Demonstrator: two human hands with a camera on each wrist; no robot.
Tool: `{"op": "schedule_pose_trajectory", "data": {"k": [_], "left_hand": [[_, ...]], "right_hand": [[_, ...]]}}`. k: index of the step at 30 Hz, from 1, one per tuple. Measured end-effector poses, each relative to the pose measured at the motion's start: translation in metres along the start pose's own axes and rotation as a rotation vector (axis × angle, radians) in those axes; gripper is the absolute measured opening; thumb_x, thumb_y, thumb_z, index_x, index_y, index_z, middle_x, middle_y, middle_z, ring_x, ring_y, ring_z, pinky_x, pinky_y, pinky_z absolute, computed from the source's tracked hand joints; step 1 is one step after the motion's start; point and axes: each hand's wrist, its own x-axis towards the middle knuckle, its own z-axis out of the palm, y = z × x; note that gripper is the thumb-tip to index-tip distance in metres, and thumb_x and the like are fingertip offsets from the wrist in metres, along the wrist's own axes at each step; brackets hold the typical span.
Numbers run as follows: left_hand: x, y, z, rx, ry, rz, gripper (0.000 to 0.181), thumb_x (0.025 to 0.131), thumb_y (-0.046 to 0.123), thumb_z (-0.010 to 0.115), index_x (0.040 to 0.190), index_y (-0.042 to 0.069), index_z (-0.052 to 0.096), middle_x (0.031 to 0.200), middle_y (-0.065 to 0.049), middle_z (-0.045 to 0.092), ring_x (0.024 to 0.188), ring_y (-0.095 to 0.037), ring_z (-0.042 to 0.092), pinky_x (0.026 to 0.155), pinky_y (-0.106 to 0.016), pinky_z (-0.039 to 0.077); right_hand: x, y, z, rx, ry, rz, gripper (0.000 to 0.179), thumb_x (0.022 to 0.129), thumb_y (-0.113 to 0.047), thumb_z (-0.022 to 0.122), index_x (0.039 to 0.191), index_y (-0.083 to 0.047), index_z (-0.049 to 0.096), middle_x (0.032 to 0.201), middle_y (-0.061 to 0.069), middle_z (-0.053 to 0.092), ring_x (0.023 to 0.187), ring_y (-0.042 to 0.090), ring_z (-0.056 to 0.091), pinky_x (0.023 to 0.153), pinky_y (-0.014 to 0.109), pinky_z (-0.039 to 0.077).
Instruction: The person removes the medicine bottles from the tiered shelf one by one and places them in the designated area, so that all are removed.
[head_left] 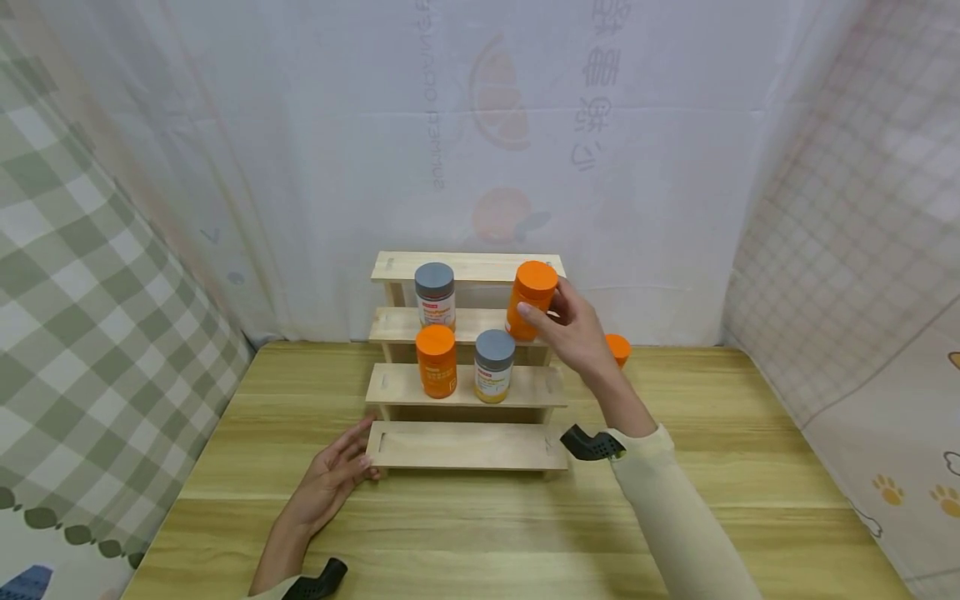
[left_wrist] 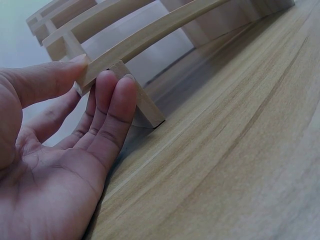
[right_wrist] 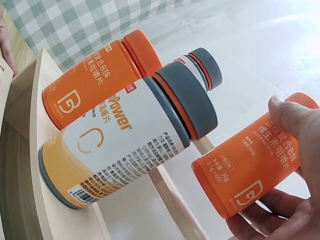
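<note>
The light falls soft and even here. Above the right fingers, the white cloth curtain glares pale; beyond the left fingers, dim shadow crosses the yellowish wood-grain tabletop, and the pale wooden shelf plank bows, lens-bent.

The stepped rack stands on the worktop, before the back curtain. The rack's second step from the bottom bears a left bottle and a right bottle; its third step, a rear bottle at left. The right hand has a held bottle at the rack's upper right; a far bottle is right of the rack. The left hand grips the rack's front left corner.
</note>
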Motion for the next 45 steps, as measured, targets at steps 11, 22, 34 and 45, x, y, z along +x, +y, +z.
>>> {"op": "schedule_pose_trajectory", "data": {"k": [11, 22, 34, 45], "left_hand": [[0.0, 0.001, 0.001, -0.016, -0.003, -0.01, 0.07, 0.106, -0.003, 0.045, 0.164, -0.001, 0.005, 0.135, -0.002, 0.053, 0.104, -0.01, 0.063, 0.09, -0.025, 0.059], [0.001, 0.001, 0.0, -0.021, -0.004, -0.014, 0.071, 0.106, -0.002, 0.046, 0.164, -0.001, 0.004, 0.136, -0.002, 0.054, 0.105, -0.01, 0.063, 0.09, -0.025, 0.059], [0.0, 0.001, 0.001, -0.025, 0.003, -0.022, 0.071, 0.106, -0.001, 0.047, 0.164, -0.001, 0.005, 0.133, -0.002, 0.055, 0.103, -0.01, 0.063, 0.09, -0.025, 0.059], [0.001, 0.001, 0.001, -0.017, 0.003, -0.02, 0.07, 0.107, -0.001, 0.046, 0.164, 0.0, 0.006, 0.136, -0.002, 0.054, 0.104, -0.01, 0.063, 0.09, -0.025, 0.059]], "right_hand": [[-0.012, 0.002, -0.016, -0.028, 0.043, -0.034, 0.059, 0.1, -0.028, 0.069, 0.153, -0.019, 0.044, 0.143, 0.013, 0.059, 0.133, 0.029, 0.058, 0.116, 0.047, 0.047], [-0.021, 0.006, -0.036, -0.06, 0.095, -0.012, 0.063, 0.099, -0.036, 0.069, 0.155, -0.024, 0.042, 0.147, 0.012, 0.057, 0.137, 0.028, 0.055, 0.118, 0.049, 0.044], [-0.03, 0.01, -0.063, -0.107, 0.161, 0.048, 0.062, 0.099, -0.042, 0.067, 0.154, -0.029, 0.042, 0.147, 0.012, 0.057, 0.13, 0.018, 0.057, 0.118, 0.051, 0.044], [-0.036, 0.021, -0.09, -0.131, 0.211, 0.09, 0.06, 0.1, -0.043, 0.066, 0.154, -0.032, 0.043, 0.147, 0.008, 0.056, 0.125, 0.007, 0.056, 0.119, 0.053, 0.041]]}}
